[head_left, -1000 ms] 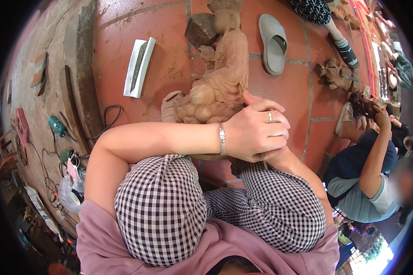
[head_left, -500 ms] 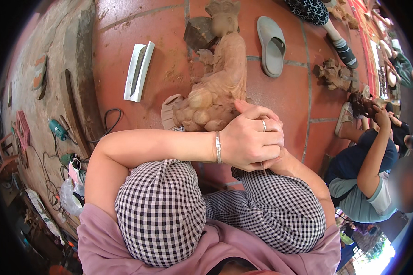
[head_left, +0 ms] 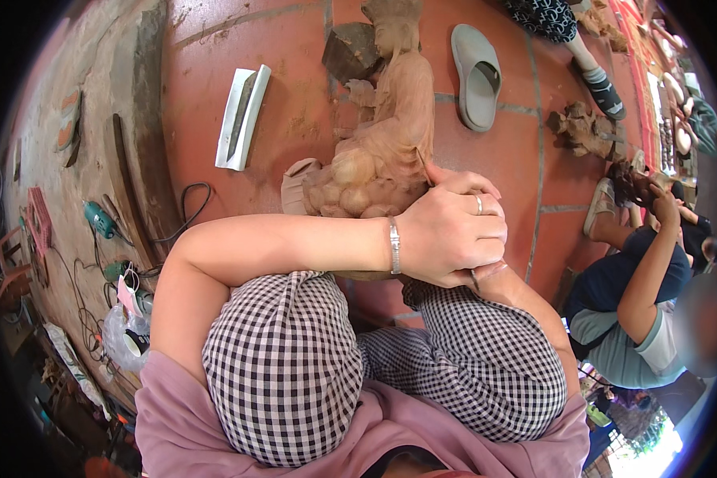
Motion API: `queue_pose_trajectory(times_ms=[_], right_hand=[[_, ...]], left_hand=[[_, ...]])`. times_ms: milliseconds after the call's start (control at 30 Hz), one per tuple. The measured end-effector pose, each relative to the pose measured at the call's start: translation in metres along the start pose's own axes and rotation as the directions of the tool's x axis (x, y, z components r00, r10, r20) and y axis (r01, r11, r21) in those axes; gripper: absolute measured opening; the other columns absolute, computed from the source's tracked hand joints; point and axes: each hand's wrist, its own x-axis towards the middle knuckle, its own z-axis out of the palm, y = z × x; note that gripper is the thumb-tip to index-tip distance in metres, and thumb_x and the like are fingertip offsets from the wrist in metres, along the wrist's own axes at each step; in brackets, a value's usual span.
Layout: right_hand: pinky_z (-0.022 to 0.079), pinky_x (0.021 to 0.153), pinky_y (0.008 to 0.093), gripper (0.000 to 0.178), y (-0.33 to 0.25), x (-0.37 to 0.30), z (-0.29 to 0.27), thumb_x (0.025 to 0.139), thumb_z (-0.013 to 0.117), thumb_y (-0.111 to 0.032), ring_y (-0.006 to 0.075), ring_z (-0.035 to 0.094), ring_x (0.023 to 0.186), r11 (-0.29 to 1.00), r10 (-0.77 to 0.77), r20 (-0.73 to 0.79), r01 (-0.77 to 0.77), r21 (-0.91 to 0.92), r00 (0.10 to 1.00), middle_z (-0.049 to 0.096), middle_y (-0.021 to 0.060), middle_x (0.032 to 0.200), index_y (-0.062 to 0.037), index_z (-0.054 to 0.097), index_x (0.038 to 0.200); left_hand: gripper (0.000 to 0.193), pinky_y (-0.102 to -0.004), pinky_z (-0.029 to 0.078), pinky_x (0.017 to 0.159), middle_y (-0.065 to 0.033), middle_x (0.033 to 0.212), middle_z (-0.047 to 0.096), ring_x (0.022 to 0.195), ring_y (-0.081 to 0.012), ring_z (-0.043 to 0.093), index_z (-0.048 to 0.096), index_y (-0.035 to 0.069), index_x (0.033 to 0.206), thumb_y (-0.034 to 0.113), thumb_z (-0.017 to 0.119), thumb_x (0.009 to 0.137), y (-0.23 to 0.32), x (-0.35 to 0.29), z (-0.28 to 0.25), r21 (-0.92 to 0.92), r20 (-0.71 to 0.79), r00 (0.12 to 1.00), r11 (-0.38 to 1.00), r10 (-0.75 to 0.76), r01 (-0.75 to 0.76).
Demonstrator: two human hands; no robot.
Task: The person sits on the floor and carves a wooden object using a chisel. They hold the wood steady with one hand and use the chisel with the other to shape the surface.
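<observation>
A carved wooden seated figure (head_left: 402, 103) lies before my knees, its rounded, lumpy base nearest me. My left hand (head_left: 452, 231), wearing a ring and a bracelet, is closed and laid over my right hand (head_left: 492, 275) at the base's right side. Most of the right hand's fingers are hidden beneath it. Between the two hands runs a thin carving tool (head_left: 474, 280); its rear end shows below my left fingers. A slim dark tip meets the figure's lower edge just above the fingers. Both hands appear closed around this tool.
A long dark piece lies on a folded white sheet (head_left: 243, 119) to the left. A dark block (head_left: 350, 52) touches the figure. Right of it are a grey slipper (head_left: 478, 80) and another carving (head_left: 585, 131). A person (head_left: 637, 311) sits at right. Left lie a green power tool (head_left: 99, 221) and cables.
My joined hands have slid slightly right along the figure's edge. The tool's rear end has moved right and up, and a tip now shows above the fingers. The view has shifted a little.
</observation>
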Motion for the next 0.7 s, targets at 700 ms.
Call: queue_pose_trajectory(times_ms=[700], right_hand=[[0.051,0.086,0.0404,0.026,0.001,-0.004,-0.001,0.088,0.069,-0.018,0.0311,0.064,0.102,0.999,0.029,-0.007,-0.029,0.025,1.0,0.066,0.0155,0.11,0.0005,0.069,0.106]], left_hand=[[0.02,-0.0437,0.05,0.092,-0.0016,0.086,0.066,0.088,-0.0212,0.065,0.062,0.009,0.076,0.026,0.073,0.074,0.002,-0.002,0.001,-0.007,-0.02,0.999,0.999,-0.034,0.033]])
